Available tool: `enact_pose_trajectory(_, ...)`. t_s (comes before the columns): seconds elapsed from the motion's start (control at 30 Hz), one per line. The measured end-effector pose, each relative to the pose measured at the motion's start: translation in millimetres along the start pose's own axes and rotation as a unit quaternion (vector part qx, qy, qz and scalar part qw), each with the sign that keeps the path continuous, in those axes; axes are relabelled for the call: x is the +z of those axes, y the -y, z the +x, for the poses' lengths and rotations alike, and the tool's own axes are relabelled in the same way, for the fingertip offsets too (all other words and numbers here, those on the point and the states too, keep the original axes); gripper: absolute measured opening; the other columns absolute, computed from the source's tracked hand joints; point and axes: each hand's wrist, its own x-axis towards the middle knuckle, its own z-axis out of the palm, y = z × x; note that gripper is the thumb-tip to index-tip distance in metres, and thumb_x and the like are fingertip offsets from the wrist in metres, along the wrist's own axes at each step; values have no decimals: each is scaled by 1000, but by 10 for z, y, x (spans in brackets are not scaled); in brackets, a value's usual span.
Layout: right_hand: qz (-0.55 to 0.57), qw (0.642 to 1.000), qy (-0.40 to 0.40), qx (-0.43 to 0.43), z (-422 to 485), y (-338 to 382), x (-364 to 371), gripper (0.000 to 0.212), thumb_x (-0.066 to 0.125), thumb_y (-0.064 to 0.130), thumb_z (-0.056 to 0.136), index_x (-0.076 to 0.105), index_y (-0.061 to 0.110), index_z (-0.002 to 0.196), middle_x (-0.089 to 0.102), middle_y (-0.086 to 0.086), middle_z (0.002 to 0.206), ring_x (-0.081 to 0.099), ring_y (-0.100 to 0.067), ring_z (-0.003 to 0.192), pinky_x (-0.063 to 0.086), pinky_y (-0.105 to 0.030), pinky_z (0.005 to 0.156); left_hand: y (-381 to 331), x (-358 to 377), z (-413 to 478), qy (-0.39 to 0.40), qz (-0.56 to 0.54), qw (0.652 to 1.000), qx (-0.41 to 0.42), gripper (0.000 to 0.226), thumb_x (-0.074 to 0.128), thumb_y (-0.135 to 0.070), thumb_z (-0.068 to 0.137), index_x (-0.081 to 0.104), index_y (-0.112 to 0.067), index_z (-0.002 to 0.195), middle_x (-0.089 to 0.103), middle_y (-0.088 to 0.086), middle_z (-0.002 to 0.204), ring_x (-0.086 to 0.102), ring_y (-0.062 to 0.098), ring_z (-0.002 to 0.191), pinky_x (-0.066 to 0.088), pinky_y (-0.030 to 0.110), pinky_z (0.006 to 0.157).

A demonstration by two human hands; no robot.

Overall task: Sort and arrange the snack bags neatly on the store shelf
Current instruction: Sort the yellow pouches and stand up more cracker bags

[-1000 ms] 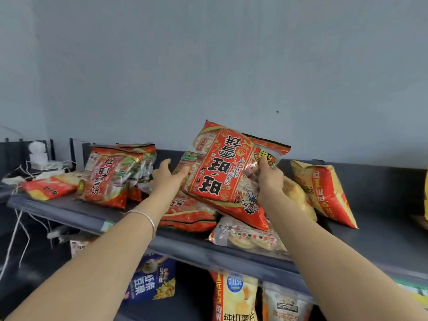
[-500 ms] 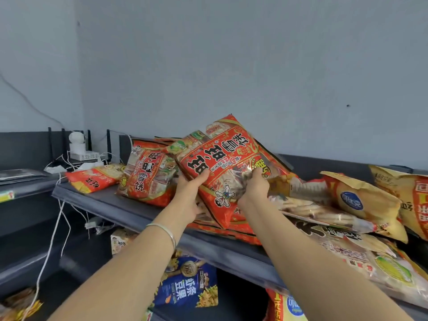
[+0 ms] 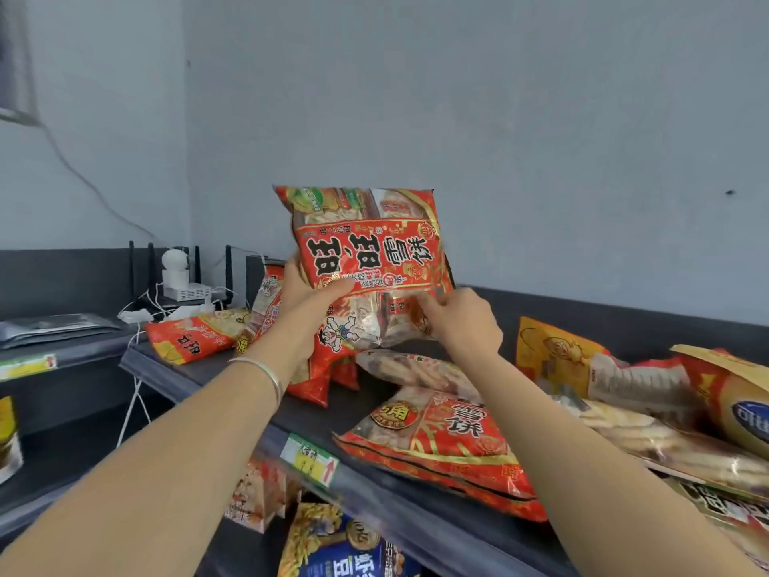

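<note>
head view: left hand and right hand both grip one upright red snack bag; right of them, loose bags lie unsorted on the shelf.

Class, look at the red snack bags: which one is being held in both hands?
The upright red bag in the middle, gripped by the left hand and right hand; the rest lie on the shelf.

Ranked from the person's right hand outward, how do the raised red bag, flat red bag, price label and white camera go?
1. Raised red bag, held by the right hand itself.
2. Flat red bag, below it on the shelf.
3. Price label, lower left on the shelf edge.
4. White camera, far left at the back.
</note>
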Motion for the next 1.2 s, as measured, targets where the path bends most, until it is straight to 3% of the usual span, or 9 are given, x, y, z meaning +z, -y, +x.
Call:
enact_pose_trajectory(0.1, -29, 978, -148, -143, 141, 66, -6, 40, 53, 55, 89, 59, 23, 112, 64, -2, 109, 61, -24, 98, 53, -40, 79, -31, -95, 111, 45, 69, 996, 38, 85, 77, -10, 74, 29, -28, 142, 56, -5, 120, 58, 8, 100, 49, 28, 78)
enact_pose_trajectory(0.2, -65, 967, -97, -229, 326, 160, 13, 80, 65, 58, 79, 32, 26, 145, 32, -7, 148, 33, -28, 134, 35, -48, 107, -99, -145, 216, 128, 183, 972, 73, 92, 79, -11, 72, 24, -28, 144, 52, -8, 120, 58, 5, 98, 50, 25, 76)
enact_pose_trajectory(0.37, -94, 974, 14, -206, 558, 140, 66, 115, 72, 63, 68, 0, 32, 152, 8, -3, 160, 14, -29, 146, 20, -55, 114, -119, -107, 443, 247, 277, 925, 77, 84, 76, -7, 75, 28, -27, 141, 56, -4, 118, 61, 5, 93, 52, 18, 68)
enact_pose_trajectory(0.5, 5, 991, 88, -99, 763, -52, 63, 135, 76, 75, 48, -11, 44, 147, 35, -1, 151, 41, -28, 134, 31, -59, 107, -44, -109, 733, 307, 313, 896, 77, 78, 74, -6, 76, 32, -28, 137, 58, -2, 117, 63, 11, 96, 55, 25, 71)
enact_pose_trajectory(0.57, 122, 983, 132, -39, 801, -120, 56, 125, 85, 55, 57, 5, 34, 151, 52, 3, 135, 59, -23, 114, 43, -49, 103, -10, -84, 876, 334, 324, 881, 90, 73, 72, -6, 78, 35, -32, 134, 59, -5, 115, 63, 8, 93, 56, 25, 72)
enact_pose_trajectory(0.67, 144, 980, 140, -12, 819, -179, 104, 57, 84, 36, 68, 60, 14, 116, 73, -6, 104, 71, -24, 91, 53, -48, 93, 8, -31, 1067, 350, 322, 871, 120, 65, 68, -8, 82, 37, -36, 132, 55, -15, 111, 63, 3, 83, 52, 16, 58)
enact_pose_trajectory(0.77, 171, 982, 77, 11, 791, -202, 189, 38, 80, 31, 75, 63, 13, 103, 75, -6, 93, 73, -25, 83, 56, -47, 85, 33, 19, 1261, 331, 331, 869, 162, 61, 70, -19, 83, 41, -37, 133, 54, -6, 122, 64, 19, 97, 57, 37, 79)
enact_pose_trajectory(1.03, 249, 960, -121, 46, 689, -237, 53, 5, 63, 19, 92, 65, 15, 91, 74, -8, 89, 72, -25, 78, 59, -43, 75, 227, 375, 1341, 140, 437, 814, 356, 49, 57, -46, 87, 46, -35, 133, 45, -3, 141, 37, 23, 131, 29, 46, 104)
enact_pose_trajectory(1.2, 282, 912, -281, 101, 679, -376, -82, 7, 59, 26, 94, 64, 21, 93, 72, -5, 95, 70, -25, 87, 57, -47, 83, 494, 509, 1224, 146, 288, 928, 187, 82, 64, -47, 83, 16, -30, 148, 15, 7, 155, 20, 28, 141, 24, 52, 109)
